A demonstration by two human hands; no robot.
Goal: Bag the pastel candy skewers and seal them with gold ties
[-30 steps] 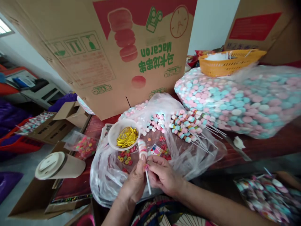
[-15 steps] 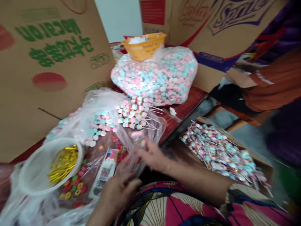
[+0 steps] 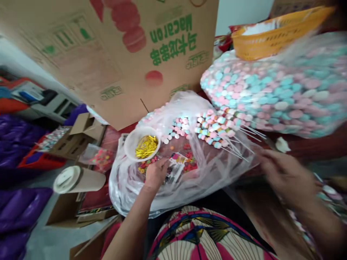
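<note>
Where left hand (image 3: 155,173) rests, seemingly printed card (image 3: 175,169)

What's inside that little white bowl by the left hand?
The bowl holds shiny gold twist ties. Anything beneath them is covered. The left hand is just below it.

Dark red table (image 3: 311,150), crumpled clear plastic sheet (image 3: 217,173) spread on it, big bag of pastel candies (image 3: 271,90), tall cardboard box (image 3: 130,57), small white scrap (image 3: 282,144)

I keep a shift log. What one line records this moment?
left hand: on plastic sheet by paper slips, near bowl of gold ties | right hand: blurred, empty-looking, near candy skewers
</note>
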